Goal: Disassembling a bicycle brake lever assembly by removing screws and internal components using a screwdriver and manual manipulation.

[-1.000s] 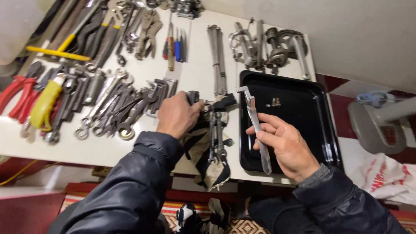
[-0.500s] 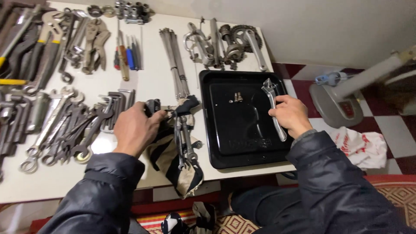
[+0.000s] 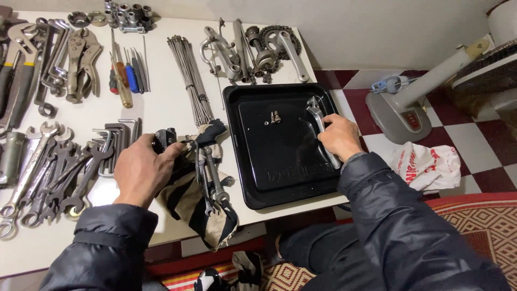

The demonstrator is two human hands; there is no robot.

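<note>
My right hand (image 3: 338, 136) grips a silver adjustable wrench (image 3: 315, 112) and holds it low over the right side of a black metal tray (image 3: 253, 178). Two small metal bolts (image 3: 274, 117) lie in the tray's upper middle. My left hand (image 3: 141, 167) closes around a dark bicycle part (image 3: 166, 138) that rests on a striped black and tan rag (image 3: 199, 210). A metal brake arm assembly (image 3: 212, 180) lies on the rag just right of that hand. The rag hangs over the table's front edge.
The white table (image 3: 161, 102) holds several wrenches (image 3: 48, 172), hex keys (image 3: 119, 134), pliers (image 3: 83, 59), screwdrivers (image 3: 125, 75), a bundle of spokes (image 3: 189, 75) and a crankset (image 3: 269, 46). A fan base (image 3: 401, 105) and a plastic bag (image 3: 425, 164) sit on the chequered floor.
My right hand has carried the wrench from in front of me down over the tray's right side. My view has swung right. The left hand stays on the part.
</note>
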